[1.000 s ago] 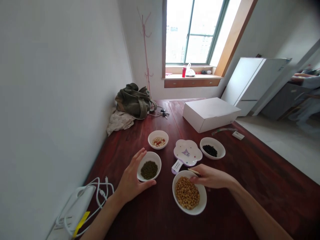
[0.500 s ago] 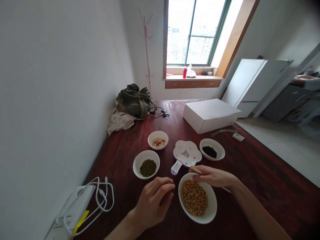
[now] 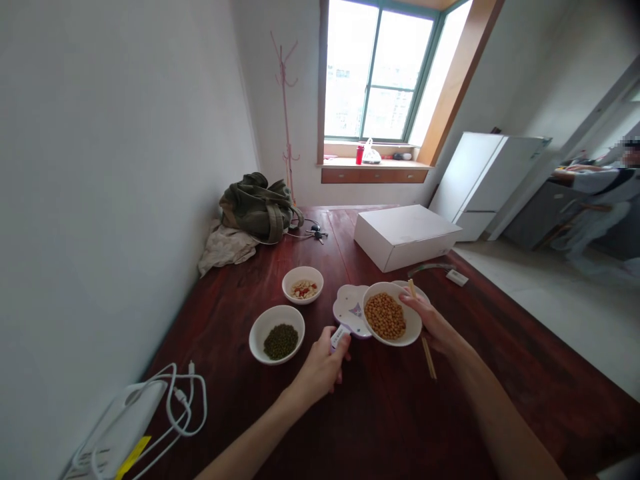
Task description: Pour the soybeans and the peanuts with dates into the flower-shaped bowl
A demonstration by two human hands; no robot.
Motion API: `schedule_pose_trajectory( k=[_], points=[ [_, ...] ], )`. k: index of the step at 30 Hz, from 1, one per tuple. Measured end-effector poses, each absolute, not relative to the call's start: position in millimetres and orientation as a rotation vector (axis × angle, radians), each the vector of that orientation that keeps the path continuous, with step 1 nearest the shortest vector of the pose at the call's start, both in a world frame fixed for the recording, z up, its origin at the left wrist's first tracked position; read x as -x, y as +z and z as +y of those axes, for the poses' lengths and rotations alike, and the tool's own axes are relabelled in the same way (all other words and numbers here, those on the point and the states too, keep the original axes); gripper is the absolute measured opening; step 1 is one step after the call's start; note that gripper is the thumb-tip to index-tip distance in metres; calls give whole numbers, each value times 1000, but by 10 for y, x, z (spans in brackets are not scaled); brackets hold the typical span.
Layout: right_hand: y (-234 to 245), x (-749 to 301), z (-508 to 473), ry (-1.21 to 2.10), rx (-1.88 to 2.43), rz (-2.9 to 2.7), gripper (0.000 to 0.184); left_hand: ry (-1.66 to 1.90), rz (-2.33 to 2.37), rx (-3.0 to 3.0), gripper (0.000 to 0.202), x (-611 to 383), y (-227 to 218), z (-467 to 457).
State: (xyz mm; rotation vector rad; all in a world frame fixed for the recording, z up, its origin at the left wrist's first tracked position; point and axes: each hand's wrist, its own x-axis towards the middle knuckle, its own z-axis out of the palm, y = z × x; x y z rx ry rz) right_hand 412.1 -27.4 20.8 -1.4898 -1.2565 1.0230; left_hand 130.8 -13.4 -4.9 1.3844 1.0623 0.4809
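My right hand (image 3: 431, 321) grips a white bowl (image 3: 413, 325) of tan soybeans by its right rim, thumb inside. A pair of wooden chopsticks (image 3: 429, 360) is held in the same hand, jutting out above and below it. My left hand (image 3: 325, 360) is closed around the short handle of a white flower-shaped object (image 3: 349, 305) with a purple edge and a cartoon print. The soybean bowl overlaps the right side of this object in view. Behind the right hand, another white bowl (image 3: 423, 292) is mostly hidden.
Left of my hands stand a bowl (image 3: 257, 335) of green beans and a bowl (image 3: 289, 283) of pale and red pieces. Farther back are a white box (image 3: 407, 230), keys (image 3: 317, 233) and a green bag (image 3: 257, 207). White cables (image 3: 187, 407) lie lower left. A person (image 3: 600, 183) is at far right.
My left hand has moved forward and taken hold of the flower-shaped object's handle. The right hand has lifted the soybean bowl away from me, covering much of the bowl behind.
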Motion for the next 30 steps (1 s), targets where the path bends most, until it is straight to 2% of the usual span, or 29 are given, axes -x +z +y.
schedule_pose_trajectory(
  k=[3,10,16,27,30],
  points=[
    [185,-4085,-220,1021,1466,-1186,59,432,993,-1291,47,-1337,-84,-60],
    [121,-3943,-189,781,1471,-1265,54,403,907,-1207,61,-793,-104,-314],
    [230,-3567,-387,731,1493,-1460,45,382,830,-1303,58,-543,-56,-465],
    [178,-3136,-687,597,1454,-1857,28,122,715,-1228,41,-269,127,-363],
    [158,-3107,-747,465,1359,-1990,32,102,731,-1201,39,-262,127,-380]
  ],
)
